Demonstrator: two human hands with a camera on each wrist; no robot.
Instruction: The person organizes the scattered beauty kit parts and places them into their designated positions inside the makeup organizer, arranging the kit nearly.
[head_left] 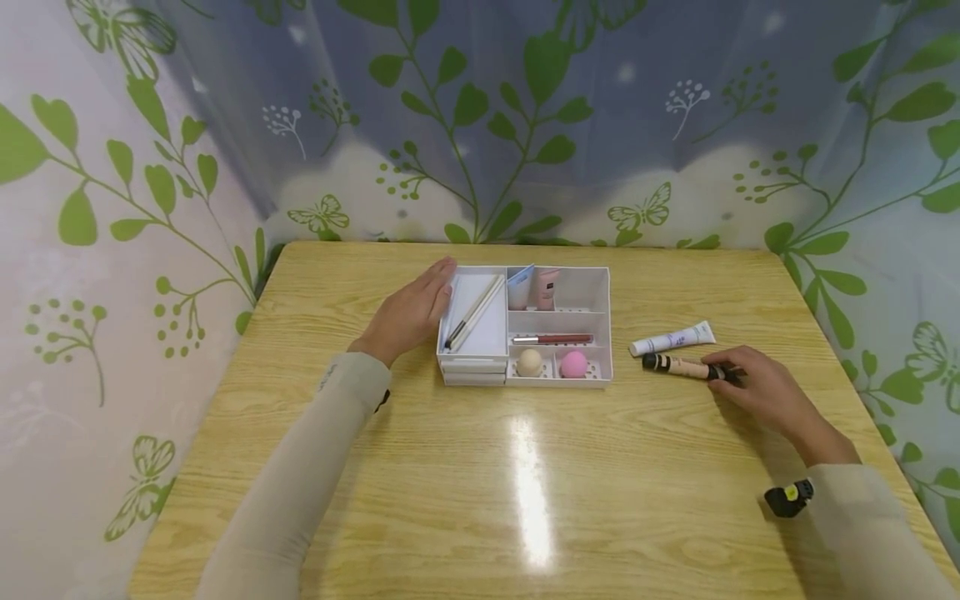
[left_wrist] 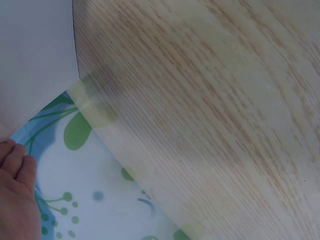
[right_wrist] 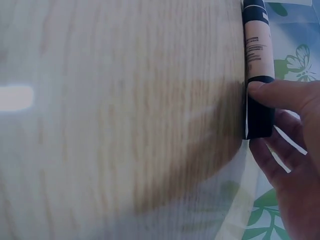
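Observation:
In the head view my left hand [head_left: 411, 312] lies along the left side of a white compartment organizer [head_left: 558, 325], fingers extended against its wall. The left wrist view shows those fingertips [left_wrist: 26, 170] at the white wall's edge. My right hand [head_left: 776, 400] pinches the black end of a black-and-beige cosmetic tube [head_left: 678, 367] lying on the table. In the right wrist view the thumb is on top of the black end and the other fingers are on its far side. A white squeeze tube [head_left: 673, 338] lies just behind it.
Two slim brushes [head_left: 474, 312] lie on the organizer's left top. Its compartments hold a light-blue tube [head_left: 520, 287], a pink tube [head_left: 547, 287], a dark-red pen-like stick [head_left: 555, 339], a beige ball sponge [head_left: 529, 362] and a pink one [head_left: 573, 364]. A patterned curtain [head_left: 480, 167] hangs behind the wooden table [head_left: 420, 492].

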